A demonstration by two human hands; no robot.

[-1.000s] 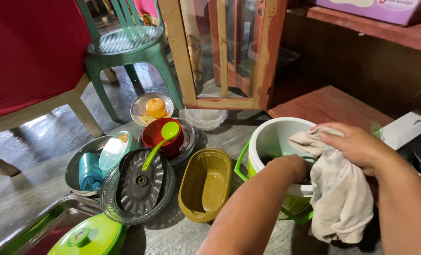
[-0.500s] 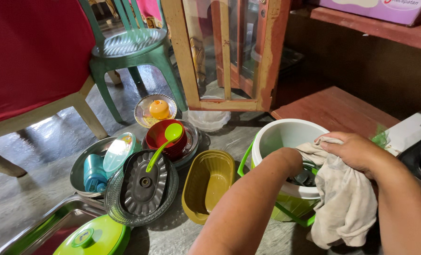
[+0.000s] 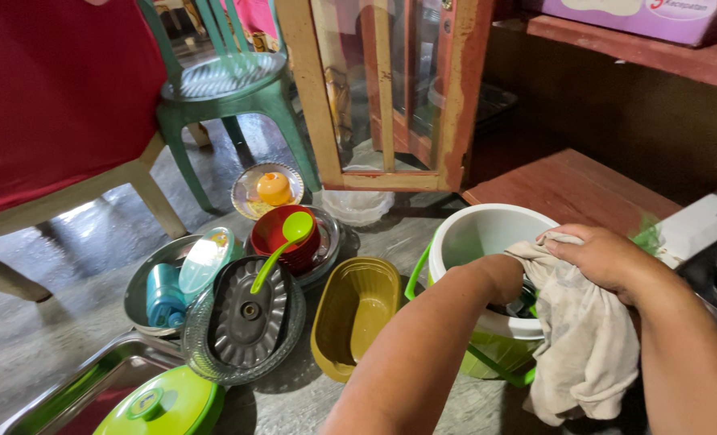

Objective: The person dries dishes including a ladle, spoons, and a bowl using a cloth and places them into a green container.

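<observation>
**Head view: cloth work at the green-and-white bucket, inside apparently not finished**

Head view showed the floor carrying everything, with the green-and-white bucket standing toward its right side, beside a low red-brown step. A beige cloth hung over the bucket's near rim and down its outer wall. The right hand lay on top of that cloth at the rim, its fingers curled and pressing the fabric down. The left hand was sunk into the bucket past the wrist, so I cannot tell whether its fingers were open or closed, or what they touched. By my judgement the wiping of the inside was under way, not done.

Left of the bucket sat an olive oval basket, a grey fluted mould in a glass dish, red bowls with a green spoon, and a lime lid near the floor's front edge, none of them in hand.
</observation>
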